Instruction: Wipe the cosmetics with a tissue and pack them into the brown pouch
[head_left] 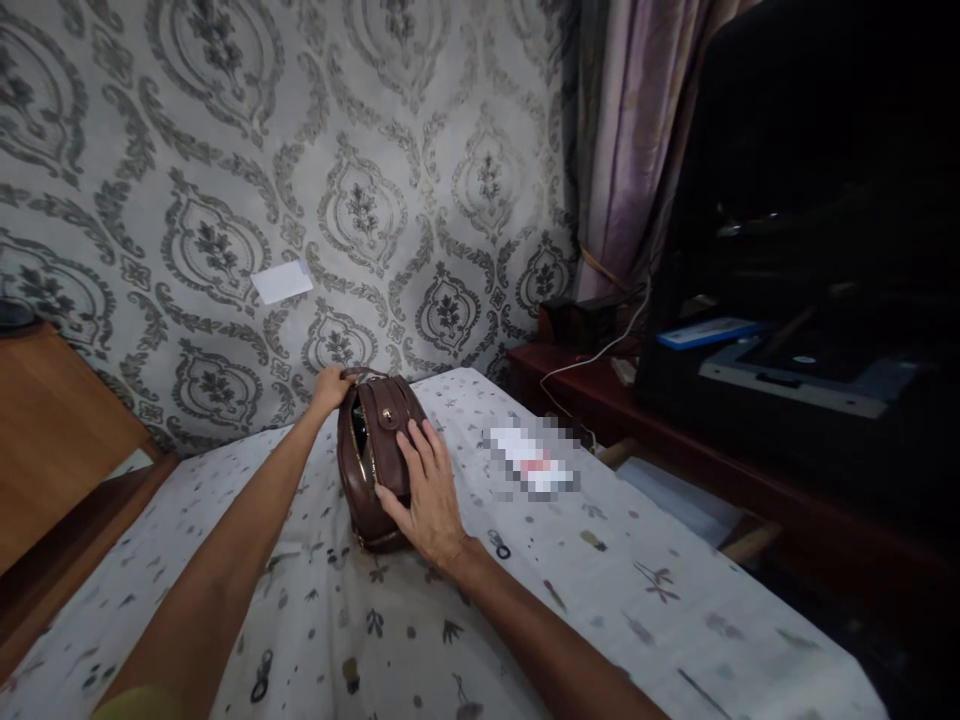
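A brown leather handbag [382, 440] lies on the patterned white bedsheet [540, 590], its zipped opening parted so that a dark inside shows. My left hand [328, 390] is closed on the bag's far end, beside the thin strap [365, 371]; its fingertips are partly hidden. Flat against the bag's right side rests my right hand [431, 495], fingers stretched out and thumb near the gold zipper [365, 468]. A small flap with a gold clasp [388, 414] sits on the bag just beyond those fingers.
A blurred-out white and red item [534, 460] lies on the sheet to the right. Along the right stand a dark red cabinet [585, 385], a white cable [577, 366] and a large black screen [810, 220]. Wooden furniture [67, 430] is at left; patterned wallpaper [420, 200] rises behind.
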